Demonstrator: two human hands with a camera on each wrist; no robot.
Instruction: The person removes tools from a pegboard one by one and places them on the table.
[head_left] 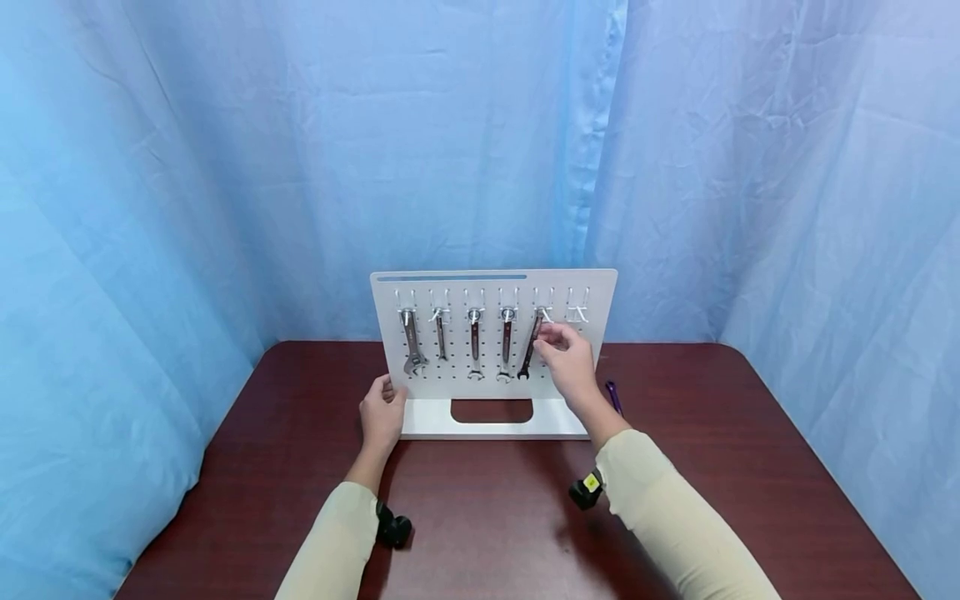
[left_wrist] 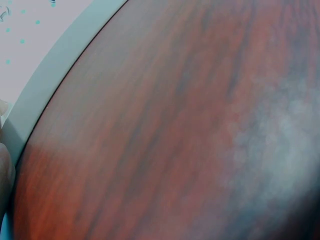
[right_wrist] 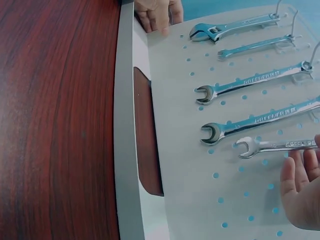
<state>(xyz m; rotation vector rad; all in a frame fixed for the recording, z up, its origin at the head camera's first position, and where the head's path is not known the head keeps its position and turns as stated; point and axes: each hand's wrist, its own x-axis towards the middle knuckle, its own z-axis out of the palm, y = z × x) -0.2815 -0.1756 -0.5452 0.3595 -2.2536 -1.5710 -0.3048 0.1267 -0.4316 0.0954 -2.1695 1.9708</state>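
Observation:
A white pegboard (head_left: pixel 431 388) on a flat base stands upright on the table. My left hand (head_left: pixel 382 414) grips its lower left edge, thumb on the front face and fingers going behind. On hooks along the board hang an adjustable wrench (right_wrist: pixel 205 32), a short wrench (head_left: pixel 441 336) and several combination wrenches. My right hand (head_left: pixel 567 358) pinches the fifth tool from the left, a combination wrench (head_left: pixel 529 352), near its upper end. This wrench slants, its open jaw (right_wrist: pixel 248 148) end down and to the left. Its top is at the hook (head_left: pixel 545 315).
Another white hook (head_left: pixel 577 313) sits at the board's far right. Behind my right forearm, a purple tool (head_left: pixel 614 398) lies on the dark red table (head_left: pixel 465 500). The base has a wide cut-out slot. Blue curtains (head_left: pixel 420 167) surround the table.

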